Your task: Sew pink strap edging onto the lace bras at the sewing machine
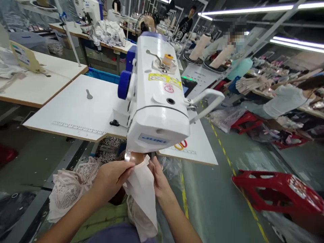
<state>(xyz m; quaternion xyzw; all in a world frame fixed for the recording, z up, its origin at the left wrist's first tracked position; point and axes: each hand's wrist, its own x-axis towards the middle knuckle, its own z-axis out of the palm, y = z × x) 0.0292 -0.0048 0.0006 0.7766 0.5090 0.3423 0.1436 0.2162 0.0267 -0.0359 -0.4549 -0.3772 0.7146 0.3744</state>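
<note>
A white sewing machine (159,101) stands at the centre, its head over the edge of the white table (76,98). Just below the head, my left hand (110,180) pinches the upper left edge of a pale fabric piece (143,192). My right hand (160,179) is at the fabric's upper right edge, with its fingers closed against it. The cloth hangs down between both hands toward my lap. Left of my left hand lies a beige lace bra piece (67,190). The needle area is hidden behind the machine head.
A grey metal tool (88,94) lies on the table's left part, above a printed ruler scale. Red-and-yellow scissors handles (181,145) show right of the machine head. A red stool (275,190) stands on the floor at right. Other people sit or stand farther back.
</note>
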